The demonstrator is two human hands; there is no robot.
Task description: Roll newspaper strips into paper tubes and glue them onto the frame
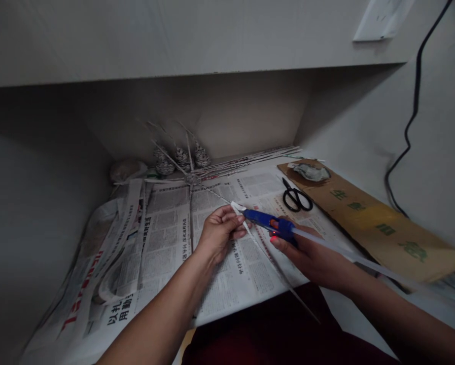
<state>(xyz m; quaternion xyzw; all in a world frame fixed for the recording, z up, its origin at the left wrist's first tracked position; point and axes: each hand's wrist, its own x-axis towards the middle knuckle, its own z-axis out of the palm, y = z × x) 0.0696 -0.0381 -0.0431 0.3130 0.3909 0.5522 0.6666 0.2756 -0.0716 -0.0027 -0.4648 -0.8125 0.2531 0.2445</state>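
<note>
Near the middle of the head view, my left hand [220, 230] pinches the white end of a thin rolled newspaper tube [267, 253]. The tube slants down to the right, past the table edge. My right hand [313, 258] grips a blue hot glue gun [264, 220], a small red light glowing on it. Its nozzle meets the tube's end at my left fingertips; whether glue is coming out is too small to tell. A long translucent glue stick [328, 246] runs from the gun's back. Just beyond lies a star of joined paper tubes [192, 178].
Newspaper sheets [166, 228] cover the table. Black-handled scissors [296, 198] lie right of centre, beside a cardboard strip [358, 213] bearing a crumpled grey wad [313, 172]. Several paper tubes [250, 161] and cone-shaped woven pieces [202, 155] are at the back. A low overhang [212, 45] sits above.
</note>
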